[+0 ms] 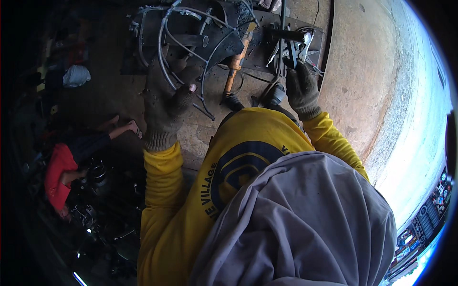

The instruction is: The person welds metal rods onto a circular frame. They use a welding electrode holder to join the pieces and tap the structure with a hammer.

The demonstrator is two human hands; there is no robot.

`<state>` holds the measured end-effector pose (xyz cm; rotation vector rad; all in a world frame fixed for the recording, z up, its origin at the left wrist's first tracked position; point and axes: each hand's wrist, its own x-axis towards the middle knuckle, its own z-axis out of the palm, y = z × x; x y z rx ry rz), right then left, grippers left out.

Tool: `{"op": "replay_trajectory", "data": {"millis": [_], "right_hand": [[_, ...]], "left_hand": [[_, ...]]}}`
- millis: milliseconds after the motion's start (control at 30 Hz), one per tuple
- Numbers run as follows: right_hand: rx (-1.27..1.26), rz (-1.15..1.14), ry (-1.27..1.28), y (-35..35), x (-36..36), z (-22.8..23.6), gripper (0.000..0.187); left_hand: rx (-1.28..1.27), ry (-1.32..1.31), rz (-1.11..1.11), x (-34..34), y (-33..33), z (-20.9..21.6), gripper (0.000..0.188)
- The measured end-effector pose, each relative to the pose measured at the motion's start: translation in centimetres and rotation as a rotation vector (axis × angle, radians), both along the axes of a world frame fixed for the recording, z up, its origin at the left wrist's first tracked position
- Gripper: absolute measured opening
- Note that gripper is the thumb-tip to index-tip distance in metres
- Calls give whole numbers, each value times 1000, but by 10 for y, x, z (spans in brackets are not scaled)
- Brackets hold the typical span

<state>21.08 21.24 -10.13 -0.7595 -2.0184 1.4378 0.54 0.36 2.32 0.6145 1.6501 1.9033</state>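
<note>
My left hand (169,107), in a worn grey-brown knit glove with a bare fingertip showing, is at the lower left of a frame of bent metal rods (205,59). Its thumb lies in front of the rods and its fingers reach behind them, closed on the frame. To the right, my gloved right hand (303,90) is wrapped around a dark, bar-like tool handle (291,51); the tool's kind is unclear. Silvery metal pieces (307,44) lie just beyond that hand. Between the hands slants a long orange tool (236,62).
The rod frame rests on a dark metal plate (260,56) on the concrete floor (353,62). A dark cable (282,28) runs past the right hand. At left, a person in a red shirt (62,169) is beside dark machinery (93,217). Bright ground (420,143) spreads at right.
</note>
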Motion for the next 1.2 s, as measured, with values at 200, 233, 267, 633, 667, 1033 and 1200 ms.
{"op": "replay_trajectory", "data": {"millis": [200, 233, 267, 633, 667, 1033, 1200], "right_hand": [[-195, 79, -201, -12, 5, 9, 32], [-197, 77, -203, -11, -1, 16, 32], [-206, 80, -207, -11, -8, 24, 31], [40, 108, -308, -22, -51, 15, 28], [118, 160, -319, -21, -53, 15, 28], [162, 187, -286, -28, -58, 21, 22], [138, 162, -422, -30, -61, 19, 27]], "left_hand": [[-243, 166, -19, -2, -1, 8, 55], [-142, -105, -27, -2, 1, 15, 57], [-92, -238, -33, -1, 3, 17, 59], [-423, 363, 5, 13, 17, 20, 68], [-414, 364, 5, 13, 17, 20, 68], [-492, 441, 17, -3, 14, 19, 54], [-517, 338, 61, -5, 22, 39, 46]]}}
